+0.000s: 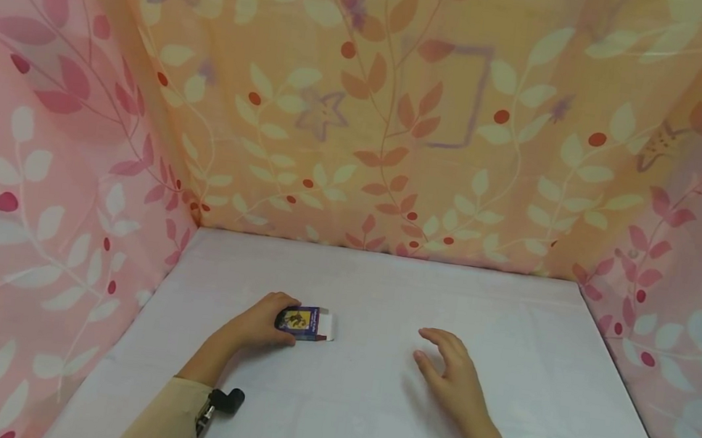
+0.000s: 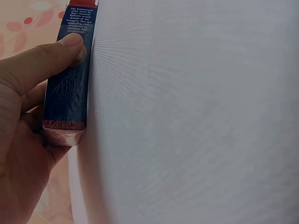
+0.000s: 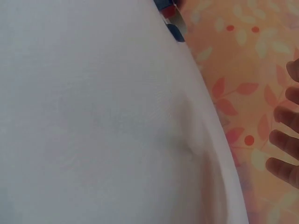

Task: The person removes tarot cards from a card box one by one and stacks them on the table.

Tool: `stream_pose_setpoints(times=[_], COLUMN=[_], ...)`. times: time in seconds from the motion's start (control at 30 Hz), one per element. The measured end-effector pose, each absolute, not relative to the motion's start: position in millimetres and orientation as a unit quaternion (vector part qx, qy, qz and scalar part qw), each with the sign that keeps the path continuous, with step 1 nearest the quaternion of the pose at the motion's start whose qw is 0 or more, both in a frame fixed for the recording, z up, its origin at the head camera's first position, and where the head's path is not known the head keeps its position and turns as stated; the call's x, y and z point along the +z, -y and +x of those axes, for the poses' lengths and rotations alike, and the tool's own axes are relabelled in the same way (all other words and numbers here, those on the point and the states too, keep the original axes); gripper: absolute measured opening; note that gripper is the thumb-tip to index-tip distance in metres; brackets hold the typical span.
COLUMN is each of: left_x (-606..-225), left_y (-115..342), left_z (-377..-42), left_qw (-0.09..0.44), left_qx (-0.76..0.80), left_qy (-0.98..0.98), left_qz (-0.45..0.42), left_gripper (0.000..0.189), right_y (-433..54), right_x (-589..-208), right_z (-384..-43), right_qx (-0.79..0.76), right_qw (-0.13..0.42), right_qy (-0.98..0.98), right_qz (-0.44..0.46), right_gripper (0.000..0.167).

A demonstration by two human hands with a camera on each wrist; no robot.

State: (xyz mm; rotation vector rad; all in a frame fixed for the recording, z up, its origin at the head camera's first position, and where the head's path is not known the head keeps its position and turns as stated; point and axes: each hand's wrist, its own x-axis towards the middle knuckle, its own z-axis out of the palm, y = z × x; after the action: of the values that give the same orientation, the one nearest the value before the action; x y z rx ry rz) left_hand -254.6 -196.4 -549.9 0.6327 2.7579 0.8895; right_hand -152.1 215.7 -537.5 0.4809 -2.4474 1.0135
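A small dark blue card box point(image 1: 304, 322) with a yellow picture on its face lies at the left-centre of the white table. My left hand point(image 1: 262, 321) grips it by its left end, and a white flap stands out at the right end. In the left wrist view the thumb presses the narrow printed side of the box point(image 2: 67, 93), with fingers behind it. My right hand point(image 1: 453, 378) hovers to the right, apart from the box, fingers spread and slightly bent, holding nothing. Its fingertips point(image 3: 282, 140) show at the edge of the right wrist view.
A white cloth covers the table point(image 1: 359, 417). Orange leaf-patterned fabric point(image 1: 356, 176) hangs along the back, and pink patterned fabric point(image 1: 67, 177) closes the left side, with more on the right. Dark wrist cameras point(image 1: 226, 400) sit on both sleeves.
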Motion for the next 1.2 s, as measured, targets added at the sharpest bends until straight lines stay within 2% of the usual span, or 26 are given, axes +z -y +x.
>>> stream_pose_setpoints(times=[0.53,1.2], left_x=[-541,-514], left_y=[190,161], left_z=[-248,-229], left_qw=[0.065,0.032], left_qx=[0.310,0.347], left_qy=[-0.921,-0.908], left_qz=[0.225,0.233], left_gripper=[0.075,0.069], right_y=[-201,-190], right_x=[-534,-521], right_z=[-157,-158], right_qx=[0.363,0.378], right_qw=[0.231,0.213], right_qy=[0.880,0.877], right_qz=[0.199,0.207], right_gripper=[0.039,0.037])
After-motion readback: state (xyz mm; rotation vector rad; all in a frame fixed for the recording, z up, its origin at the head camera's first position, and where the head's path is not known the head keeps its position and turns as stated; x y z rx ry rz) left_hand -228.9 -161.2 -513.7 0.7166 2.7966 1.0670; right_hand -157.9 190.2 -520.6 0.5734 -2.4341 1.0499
